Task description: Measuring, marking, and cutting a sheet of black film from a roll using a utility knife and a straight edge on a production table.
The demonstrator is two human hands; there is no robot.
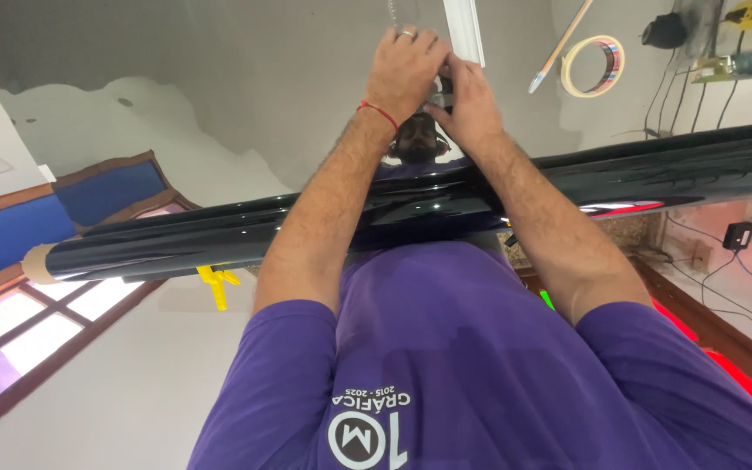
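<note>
A glossy grey tabletop (245, 96) fills the view, mirroring the person's head just under the hands. Both hands meet at its far edge: the left hand (406, 65), with a ring and a red string bracelet, and the right hand (467, 100) have their fingers (428, 39) bunched together on a small dark object that is mostly hidden, so it cannot be identified. A white flat strip (465, 30) lies just right of the fingers. Further right sit a round roll of cream tape (593, 66) and a thin wooden-handled brush (560, 45). Nearer the body, a long roll of shiny black film (219, 237) crosses under both forearms, its far right end cut off.
</note>
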